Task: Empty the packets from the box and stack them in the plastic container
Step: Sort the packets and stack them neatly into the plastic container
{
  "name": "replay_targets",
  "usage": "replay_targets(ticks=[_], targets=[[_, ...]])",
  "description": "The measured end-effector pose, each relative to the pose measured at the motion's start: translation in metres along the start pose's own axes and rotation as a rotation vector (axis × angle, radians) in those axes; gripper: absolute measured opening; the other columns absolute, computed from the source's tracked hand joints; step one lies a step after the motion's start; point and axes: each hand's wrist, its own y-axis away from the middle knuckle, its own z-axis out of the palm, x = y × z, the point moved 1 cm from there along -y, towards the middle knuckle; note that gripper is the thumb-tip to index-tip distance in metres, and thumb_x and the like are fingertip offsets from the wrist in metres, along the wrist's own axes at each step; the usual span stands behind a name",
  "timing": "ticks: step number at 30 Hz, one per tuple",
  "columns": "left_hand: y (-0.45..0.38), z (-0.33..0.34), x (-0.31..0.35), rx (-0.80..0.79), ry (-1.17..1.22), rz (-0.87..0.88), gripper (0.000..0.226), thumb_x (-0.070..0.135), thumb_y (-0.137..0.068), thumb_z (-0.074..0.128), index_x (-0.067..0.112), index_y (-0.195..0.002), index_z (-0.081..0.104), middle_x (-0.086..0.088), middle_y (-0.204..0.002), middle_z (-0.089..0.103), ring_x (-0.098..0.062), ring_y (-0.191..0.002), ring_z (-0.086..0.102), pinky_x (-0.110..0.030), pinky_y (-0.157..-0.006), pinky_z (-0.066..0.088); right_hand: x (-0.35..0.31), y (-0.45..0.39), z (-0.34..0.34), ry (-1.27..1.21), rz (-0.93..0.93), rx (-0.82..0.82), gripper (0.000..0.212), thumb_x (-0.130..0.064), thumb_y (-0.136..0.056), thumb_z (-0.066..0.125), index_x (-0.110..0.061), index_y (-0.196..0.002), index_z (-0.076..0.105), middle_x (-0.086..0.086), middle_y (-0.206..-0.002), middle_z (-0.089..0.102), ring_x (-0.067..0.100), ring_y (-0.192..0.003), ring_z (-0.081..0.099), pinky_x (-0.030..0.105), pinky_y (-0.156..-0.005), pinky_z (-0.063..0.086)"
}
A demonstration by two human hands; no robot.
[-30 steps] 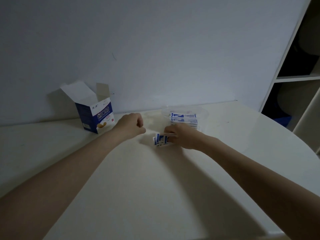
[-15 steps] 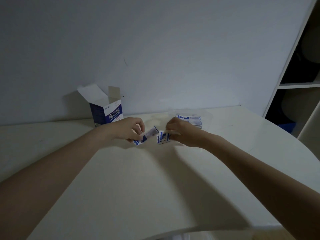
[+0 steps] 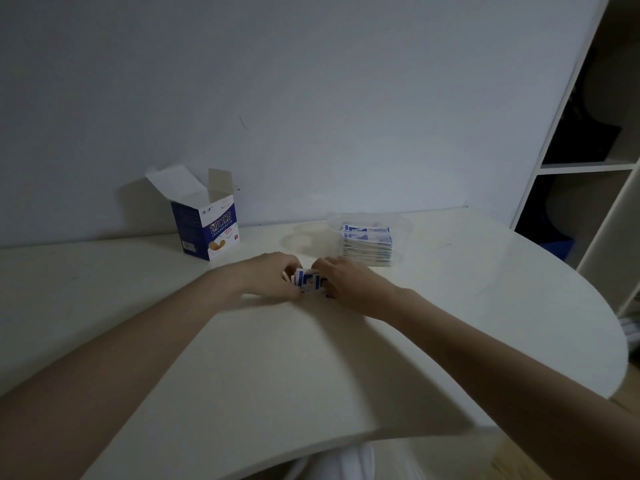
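Both hands meet over the middle of the white desk (image 3: 346,358), gathering a small bundle of blue-and-white packets (image 3: 309,283) between them. The left hand (image 3: 268,277) has its fingers curled round the left end of the bundle, and the right hand (image 3: 346,282) closes its grip on the right end, thumb and fingers pinching the packets from that side. The bundle sits just above or on the desk surface; which of the two cannot be told, since the hands hide its underside.

Behind the right hand, near the wall, stands the clear plastic container (image 3: 403,225), holding a neat stack of packets (image 3: 367,244) of the same blue-and-white kind. The stack fills much of the container and rises close to its rim.

To the left, well apart from the container, the box (image 3: 207,230) stands upright on the desk with its top flaps open. Its sides are dark blue and white with printed lettering.

At the right edge of the view a white shelf unit (image 3: 588,168) stands beside the desk, with dark things in its compartments
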Motion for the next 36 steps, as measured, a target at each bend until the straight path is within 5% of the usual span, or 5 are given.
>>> replay_targets(ticks=[8,15,21,28,36], targets=[[-0.003,0.009,0.007,0.136,0.160,0.067,0.021,0.011,-0.076,0.070,0.029,-0.071,0.060,0.003,-0.078,0.062,-0.011,-0.063,0.057,-0.025,-0.068,0.046,0.009,0.004,-0.011,-0.114,0.052,-0.079,0.023,-0.009,-0.093,0.046,0.002,-0.105,0.060,0.020,-0.106,0.059,0.033,-0.096,0.056,0.036,-0.080,0.040],[0.001,0.005,0.011,0.220,0.673,0.035,0.008,-0.004,-0.086,0.059,0.001,-0.080,0.059,-0.018,-0.083,0.062,-0.007,-0.056,0.067,-0.013,-0.061,0.056,0.006,-0.003,-0.033,-0.033,0.124,-0.131,0.013,-0.014,-0.097,0.040,-0.013,-0.088,0.050,0.016,-0.098,0.060,0.028,-0.086,0.054,0.027,-0.061,0.033],[-0.005,0.012,0.010,0.171,0.036,-0.004,0.026,0.014,-0.080,0.068,0.014,-0.105,0.066,-0.003,-0.098,0.064,-0.016,-0.084,0.056,-0.022,-0.067,0.042,-0.002,-0.006,-0.023,0.193,0.025,-0.122,0.030,-0.025,-0.097,0.042,-0.005,-0.115,0.054,0.017,-0.112,0.061,0.031,-0.109,0.055,0.033,-0.076,0.041],[-0.001,0.016,0.014,0.187,0.052,0.040,0.011,0.019,-0.080,0.065,0.015,-0.089,0.069,-0.005,-0.084,0.068,-0.014,-0.068,0.056,-0.024,-0.059,0.039,0.020,0.006,-0.026,0.012,0.159,-0.312,0.040,-0.037,-0.095,0.043,-0.005,-0.116,0.051,0.014,-0.119,0.058,0.029,-0.108,0.055,0.033,-0.084,0.041],[-0.004,0.008,0.015,0.147,0.099,0.095,0.006,0.021,-0.077,0.071,0.024,-0.082,0.069,0.007,-0.074,0.063,-0.008,-0.067,0.056,-0.023,-0.066,0.043,0.033,0.013,-0.044,-0.038,0.172,-0.383,0.024,-0.030,-0.091,0.053,-0.006,-0.093,0.054,0.004,-0.068,0.054,0.015,-0.043,0.051,0.023,-0.041,0.039]])
